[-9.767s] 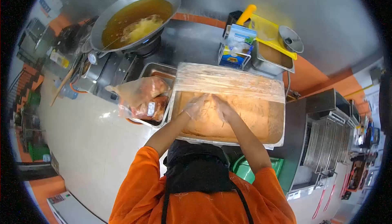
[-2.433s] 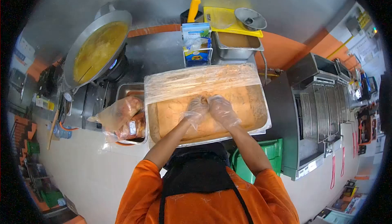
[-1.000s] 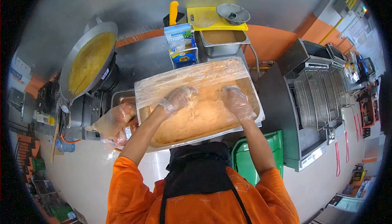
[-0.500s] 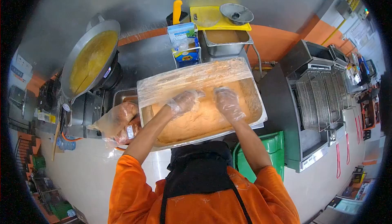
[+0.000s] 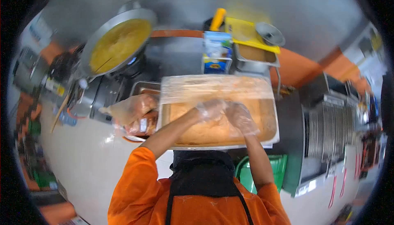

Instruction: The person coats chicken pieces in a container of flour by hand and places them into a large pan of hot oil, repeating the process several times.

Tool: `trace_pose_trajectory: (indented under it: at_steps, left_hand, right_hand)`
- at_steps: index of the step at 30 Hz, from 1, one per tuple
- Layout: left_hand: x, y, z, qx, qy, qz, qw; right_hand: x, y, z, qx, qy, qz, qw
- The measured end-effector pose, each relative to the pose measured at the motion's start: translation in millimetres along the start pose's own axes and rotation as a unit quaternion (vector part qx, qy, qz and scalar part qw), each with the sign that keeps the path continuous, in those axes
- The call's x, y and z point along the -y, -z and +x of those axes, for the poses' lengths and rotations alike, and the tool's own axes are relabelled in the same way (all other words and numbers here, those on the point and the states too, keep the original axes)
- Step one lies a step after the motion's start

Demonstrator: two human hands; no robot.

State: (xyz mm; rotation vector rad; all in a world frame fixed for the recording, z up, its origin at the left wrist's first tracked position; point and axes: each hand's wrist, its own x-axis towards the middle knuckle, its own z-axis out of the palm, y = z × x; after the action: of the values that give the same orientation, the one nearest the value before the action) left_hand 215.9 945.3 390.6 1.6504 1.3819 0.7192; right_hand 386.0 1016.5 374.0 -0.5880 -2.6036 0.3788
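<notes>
A large metal tray [image 5: 276, 131] holds orange-tan breading flour [image 5: 193, 134], with clear plastic wrap [image 5: 217, 89] stretched over its far part. Both my hands wear clear plastic gloves and meet above the flour, near the middle of the tray. My left hand [image 5: 212, 109] reaches in from the left, its fingers curled in against the other hand. Beside it, my right hand [image 5: 241, 118] is bent with closed fingers. Motion blur and the gloves hide what lies between the fingertips.
A wok of yellow oil [image 5: 119, 44] sits on a burner at left. Bagged meat [image 5: 141, 112] lies left of the tray. Behind stand boxes [image 5: 216, 52], a metal pan [image 5: 256, 57] and a yellow board [image 5: 246, 32]. A fryer with baskets [image 5: 328, 128] is at right, a green bin [image 5: 266, 169] below.
My hands were apart over the flour; now they have come together, the left moving toward the right. The camera view has tilted and shifted, so the tray appears lower and farther right.
</notes>
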Motion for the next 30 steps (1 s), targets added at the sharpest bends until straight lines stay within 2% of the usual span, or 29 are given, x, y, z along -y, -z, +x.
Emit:
trace_pose_trajectory:
  at_steps: [1, 2, 3, 4, 5, 6, 7, 8, 9, 10, 11, 13, 15, 17, 21, 23, 24, 26, 29, 30]
  left_hand:
    - [-33, 10, -15, 0.001, 0.090, -0.067, 0.994]
    - [-30, 12, -20, -0.022, 0.094, -0.068, 0.993]
    - [-23, 14, -25, -0.036, 0.021, 0.036, 0.998]
    - [-18, 22, -31, -0.046, -0.050, 0.144, 0.987]
    - [-21, 36, -42, -0.063, -0.045, 0.146, 0.986]
    - [-34, 52, -57, -0.085, -0.035, 0.127, 0.988]
    - [-47, 68, -73, -0.104, -0.025, 0.108, 0.988]
    - [-65, 86, -91, -0.115, -0.022, 0.108, 0.987]
    - [-86, 107, -110, -0.129, -0.025, 0.007, 0.991]
    - [-102, 128, -127, -0.140, -0.030, -0.093, 0.985]
    - [-112, 150, -142, -0.148, -0.030, -0.090, 0.984]
    - [-122, 197, -165, -0.237, -0.040, 0.070, 0.968]
    - [-118, 252, -184, -0.262, 0.008, 0.182, 0.948]
    - [-119, 307, -209, -0.301, 0.066, 0.268, 0.913]
    - [-57, 406, -246, -0.353, 0.092, 0.197, 0.910]
    - [-35, 440, -261, -0.395, 0.143, 0.224, 0.879]
    - [-13, 456, -266, -0.403, 0.140, 0.230, 0.875]
    - [38, 487, -270, -0.425, 0.141, 0.284, 0.848]
    - [86, 509, -274, -0.456, 0.183, 0.255, 0.833]
    - [103, 517, -274, -0.460, 0.183, 0.256, 0.830]
  right_hand:
    - [3, 3, 6, 0.033, -0.005, 0.014, 0.999]
    - [8, 8, 14, 0.066, -0.012, 0.025, 0.997]
    - [20, 18, 22, 0.071, 0.010, 0.025, 0.997]
    - [34, 33, 31, 0.076, -0.013, 0.056, 0.995]
    - [44, 41, 42, 0.081, -0.038, 0.087, 0.992]
    - [46, 43, 53, 0.086, -0.023, 0.086, 0.992]
    - [45, 44, 64, 0.141, 0.053, -0.101, 0.983]
    - [50, 44, 77, 0.185, 0.125, -0.284, 0.932]
    - [75, 58, 96, 0.183, 0.136, -0.286, 0.931]
    - [115, 87, 123, 0.107, 0.107, -0.122, 0.981]
    - [150, 109, 150, 0.030, 0.073, 0.047, 0.996]
    - [195, 124, 206, 0.074, 0.070, 0.074, 0.992]
    - [190, 101, 269, 0.105, 0.216, -0.088, 0.967]
    - [224, 94, 326, 0.108, 0.223, -0.070, 0.966]
    - [271, 32, 426, 0.061, 0.202, -0.025, 0.977]
    - [278, -27, 478, 0.063, 0.228, -0.203, 0.950]
    - [282, -52, 497, 0.055, 0.234, -0.205, 0.949]
    - [290, -96, 527, 0.039, 0.183, -0.069, 0.980]
    - [306, -150, 547, 0.041, 0.161, -0.013, 0.986]
    - [322, -145, 544, 0.040, 0.165, -0.013, 0.985]
